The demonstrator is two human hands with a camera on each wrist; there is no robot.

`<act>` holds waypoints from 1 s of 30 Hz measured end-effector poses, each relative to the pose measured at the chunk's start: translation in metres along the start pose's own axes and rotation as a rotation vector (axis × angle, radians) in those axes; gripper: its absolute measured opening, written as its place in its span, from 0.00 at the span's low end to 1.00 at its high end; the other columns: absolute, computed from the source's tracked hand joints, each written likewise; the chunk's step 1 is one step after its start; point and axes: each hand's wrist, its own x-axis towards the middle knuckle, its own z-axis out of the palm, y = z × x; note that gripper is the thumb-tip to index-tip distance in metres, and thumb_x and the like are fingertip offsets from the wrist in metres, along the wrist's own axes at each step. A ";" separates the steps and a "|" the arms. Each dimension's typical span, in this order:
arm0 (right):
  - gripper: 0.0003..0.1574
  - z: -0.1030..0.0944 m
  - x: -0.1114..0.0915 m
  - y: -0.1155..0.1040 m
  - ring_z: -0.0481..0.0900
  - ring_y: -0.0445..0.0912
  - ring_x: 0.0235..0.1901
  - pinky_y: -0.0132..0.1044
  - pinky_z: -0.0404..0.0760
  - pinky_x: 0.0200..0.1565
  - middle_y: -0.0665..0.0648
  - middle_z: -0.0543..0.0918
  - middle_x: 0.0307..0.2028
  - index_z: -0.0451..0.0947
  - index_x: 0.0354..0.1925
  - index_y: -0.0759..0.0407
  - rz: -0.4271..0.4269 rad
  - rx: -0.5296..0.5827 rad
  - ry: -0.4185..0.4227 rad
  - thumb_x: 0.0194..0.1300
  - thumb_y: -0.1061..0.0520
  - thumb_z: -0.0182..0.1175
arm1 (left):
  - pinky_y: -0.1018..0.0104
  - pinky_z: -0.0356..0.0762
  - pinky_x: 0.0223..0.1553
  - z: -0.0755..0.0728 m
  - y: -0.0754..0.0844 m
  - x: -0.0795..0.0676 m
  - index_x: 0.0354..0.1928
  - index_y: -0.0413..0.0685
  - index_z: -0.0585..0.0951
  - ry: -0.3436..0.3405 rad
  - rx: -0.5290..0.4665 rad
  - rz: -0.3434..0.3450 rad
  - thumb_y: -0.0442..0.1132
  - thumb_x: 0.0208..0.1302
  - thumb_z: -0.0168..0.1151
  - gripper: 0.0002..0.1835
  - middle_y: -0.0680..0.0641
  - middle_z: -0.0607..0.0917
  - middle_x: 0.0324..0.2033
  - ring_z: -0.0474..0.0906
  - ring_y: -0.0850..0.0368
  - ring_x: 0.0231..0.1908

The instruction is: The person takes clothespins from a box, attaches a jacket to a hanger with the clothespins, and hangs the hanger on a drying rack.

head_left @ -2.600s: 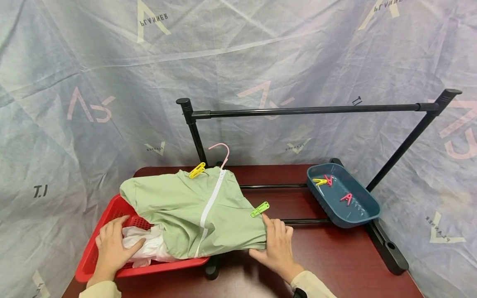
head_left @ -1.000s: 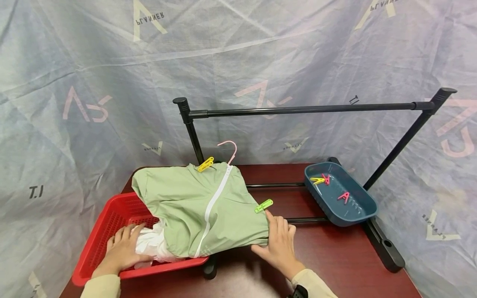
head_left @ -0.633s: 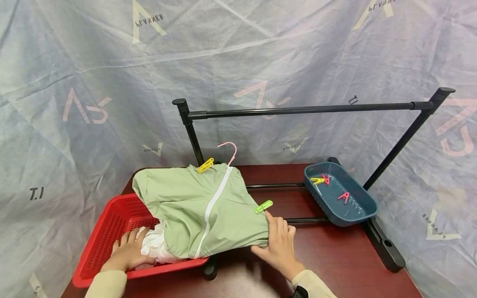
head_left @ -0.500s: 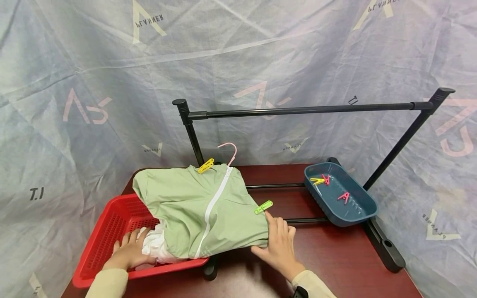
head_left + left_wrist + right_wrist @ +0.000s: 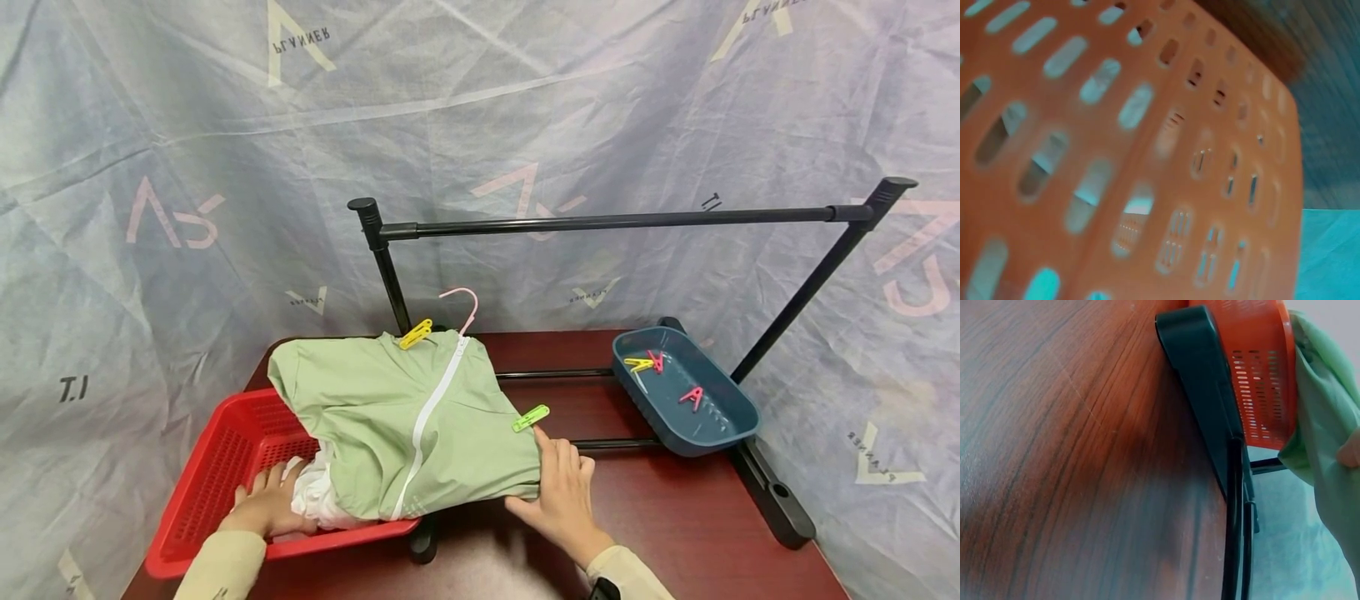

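Note:
A light green zip-up jacket point(image 5: 465, 442) with a white zipper lies over the right part of a red basket point(image 5: 180, 492). A pink hanger point(image 5: 471, 308) hook sticks out at its neck. A yellow clothespin point(image 5: 416, 334) and a green clothespin point(image 5: 531, 417) are clipped on its edge. My right hand point(image 5: 558, 492) holds the jacket's right end, thumb below; in the right wrist view a fingertip point(image 5: 1350, 450) touches the fabric. Inside the basket, my left hand point(image 5: 270, 504) touches a crumpled white cloth point(image 5: 318, 492); its fingertips are partly hidden. The left wrist view shows mostly basket wall point(image 5: 1116, 156).
A black garment rack point(image 5: 622, 222) stands behind, its foot point(image 5: 776, 492) at the right. A blue tray point(image 5: 720, 425) holds pink and yellow clothespins. All stand on a dark red wooden table point(image 5: 675, 533), with a printed cloth backdrop point(image 5: 600, 100) behind.
My left hand has moved right and deeper into the basket, against the white cloth. The jacket shifted slightly right early on, then stayed. My right hand keeps its hold.

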 end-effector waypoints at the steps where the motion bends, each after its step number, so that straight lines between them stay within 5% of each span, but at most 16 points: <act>1: 0.69 0.000 0.000 0.000 0.67 0.53 0.33 0.45 0.55 0.35 0.59 0.70 0.36 0.69 0.62 0.69 0.002 0.002 -0.002 0.19 0.40 0.76 | 0.19 0.55 0.50 0.000 0.000 0.000 0.68 0.35 0.62 -0.006 0.004 0.001 0.64 0.31 0.74 0.62 0.26 0.63 0.63 0.59 0.21 0.60; 14: 0.68 -0.002 -0.001 0.000 0.66 0.52 0.33 0.45 0.55 0.35 0.59 0.70 0.36 0.69 0.61 0.70 0.001 0.012 -0.001 0.19 0.41 0.76 | 0.19 0.59 0.47 -0.002 0.010 -0.005 0.70 0.32 0.58 -0.090 -0.052 -0.011 0.57 0.37 0.71 0.59 0.23 0.59 0.64 0.59 0.16 0.59; 23: 0.68 -0.001 0.000 -0.001 0.67 0.53 0.34 0.45 0.55 0.35 0.59 0.71 0.36 0.70 0.61 0.70 0.000 0.014 0.001 0.19 0.41 0.76 | 0.24 0.59 0.48 0.013 -0.006 0.006 0.68 0.32 0.56 -0.018 -0.164 0.110 0.53 0.32 0.72 0.60 0.21 0.59 0.59 0.66 0.20 0.45; 30: 0.68 -0.001 0.000 -0.002 0.66 0.53 0.33 0.46 0.55 0.35 0.59 0.70 0.36 0.70 0.61 0.70 -0.008 0.012 0.003 0.19 0.41 0.76 | 0.30 0.69 0.42 0.011 -0.003 0.003 0.67 0.32 0.58 -0.027 -0.158 0.092 0.48 0.32 0.71 0.56 0.23 0.61 0.54 0.71 0.27 0.40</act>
